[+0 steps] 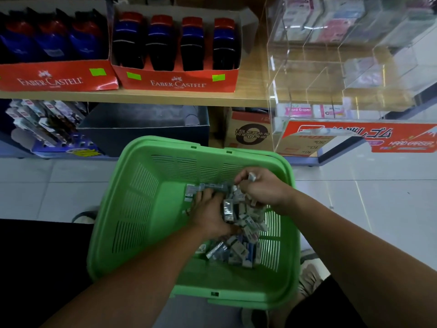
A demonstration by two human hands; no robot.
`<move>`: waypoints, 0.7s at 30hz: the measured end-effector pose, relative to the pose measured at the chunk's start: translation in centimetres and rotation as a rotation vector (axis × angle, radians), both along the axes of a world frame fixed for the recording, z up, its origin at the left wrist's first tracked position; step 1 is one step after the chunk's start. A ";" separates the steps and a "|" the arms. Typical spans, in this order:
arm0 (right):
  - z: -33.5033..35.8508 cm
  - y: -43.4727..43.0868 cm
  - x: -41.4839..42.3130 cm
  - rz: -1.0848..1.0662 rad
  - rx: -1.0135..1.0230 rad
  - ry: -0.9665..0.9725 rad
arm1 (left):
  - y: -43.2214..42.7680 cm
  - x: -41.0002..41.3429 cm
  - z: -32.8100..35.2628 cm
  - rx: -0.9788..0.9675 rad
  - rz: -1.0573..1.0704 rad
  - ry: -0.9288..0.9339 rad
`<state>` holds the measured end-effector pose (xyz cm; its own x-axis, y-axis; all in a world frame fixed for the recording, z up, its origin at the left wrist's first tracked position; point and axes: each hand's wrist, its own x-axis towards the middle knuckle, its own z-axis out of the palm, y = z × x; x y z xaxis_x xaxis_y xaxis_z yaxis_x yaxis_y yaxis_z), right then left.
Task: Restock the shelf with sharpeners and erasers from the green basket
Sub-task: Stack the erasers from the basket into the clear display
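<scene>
Open pale floor tiles (366, 197) left and right of the green basket (132, 209); far rim close under the wooden shelf (250, 91) edge, with little room between.

On the shelf's right end, a clear acrylic case (331, 67) split by dividers, blurred pink and white packets in the rear compartments. Further left, 2 red boxes (177, 82) holding rows of blue-and-red sharpeners (160, 41).

Inside the basket, a heap of small wrapped erasers (238, 245) crowded against the right wall. Left hand (210, 214) pushed palm-down into the heap, fingertips buried; grasp impossible to tell. Right hand (262, 188) just above the heap, curled round several packets, 1 white eraser (252, 177) pinched at the thumb.

"FABER-CASTELL" on both boxes, 3 green stickers; "Hard Eraser" on pink packs (296, 110) under the case; "HARD ERASER" on a red banner (383, 136).
</scene>
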<state>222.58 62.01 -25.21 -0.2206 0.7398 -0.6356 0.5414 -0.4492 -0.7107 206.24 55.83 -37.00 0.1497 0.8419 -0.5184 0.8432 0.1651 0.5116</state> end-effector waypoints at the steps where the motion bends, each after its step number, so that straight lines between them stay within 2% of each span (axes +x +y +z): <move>1: 0.0 0.0 0.1 0.004 -0.017 -0.002 | 0.2 -0.1 -0.2 -0.004 -0.016 -0.007; 6: -0.6 -0.3 -0.2 -0.077 -0.087 0.053 | 1.0 0.2 -0.1 -0.043 -0.064 0.009; 10: -1.4 -0.2 -0.3 -0.168 -0.095 0.037 | 0.7 0.3 -0.4 -0.008 0.001 0.002; 14: -1.3 -0.3 -0.7 -0.176 -0.076 -0.018 | 0.6 1.1 -0.3 0.004 -0.032 -0.002; 21: -0.4 -0.3 -0.7 -0.200 -0.069 0.012 | 1.3 0.9 -0.3 0.093 -0.018 -0.074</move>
